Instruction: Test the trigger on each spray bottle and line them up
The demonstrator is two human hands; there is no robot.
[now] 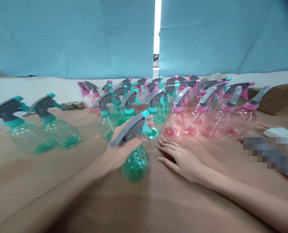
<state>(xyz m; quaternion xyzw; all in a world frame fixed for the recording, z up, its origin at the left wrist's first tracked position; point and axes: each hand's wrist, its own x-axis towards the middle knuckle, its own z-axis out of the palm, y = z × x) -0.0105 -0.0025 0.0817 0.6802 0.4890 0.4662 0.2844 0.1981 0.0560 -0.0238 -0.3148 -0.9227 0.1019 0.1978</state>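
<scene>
My left hand (pixel 121 150) is wrapped round the neck of a green spray bottle (pixel 136 165) with a grey and turquoise trigger head. The bottle is a little tilted, and I cannot tell whether its base touches the table. Flat on the table to its right lies my right hand (pixel 181 157), fingers stretched out and holding nothing. Just beyond its fingertips stands a pink spray bottle (pixel 172 124) with a grey head. Behind the held bottle is another green spray bottle (pixel 153 124).
Several green and pink spray bottles fill the table's (pixel 105 207) back. Two green spray bottles (pixel 61 132) stand at the left. At the right are a cardboard box (pixel 271 100), a white box (pixel 280 132) and a blurred-out patch. A blue sheet (pixel 73 38) hangs behind.
</scene>
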